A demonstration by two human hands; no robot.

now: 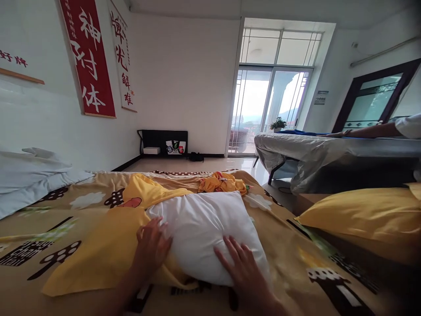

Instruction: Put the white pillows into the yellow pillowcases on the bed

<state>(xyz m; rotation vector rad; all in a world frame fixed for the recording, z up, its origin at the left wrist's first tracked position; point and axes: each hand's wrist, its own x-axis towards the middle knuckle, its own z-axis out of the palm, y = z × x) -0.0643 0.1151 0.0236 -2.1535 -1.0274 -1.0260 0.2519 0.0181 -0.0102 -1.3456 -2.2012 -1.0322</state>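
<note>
A white pillow insert (204,232) lies on the bed in front of me, its left end against a yellow pillowcase (92,250). Part of the yellow cloth shows beneath the pillow's lower left side. My left hand (153,241) is at the pillowcase's opening, fingers curled on the cloth's edge beside the white pillow. On the pillow's right half rests my right hand (243,263), its fingers spread and holding nothing. The pillowcase's upper part (151,191) is folded back behind the pillow.
Crumpled yellow-orange cloth (223,182) lies behind the pillow on the patterned bedsheet (279,245). A yellow pillow (358,215) is at right, white bedding (29,175) at left. Another person's arm (371,131) rests on a plastic-covered table (296,145).
</note>
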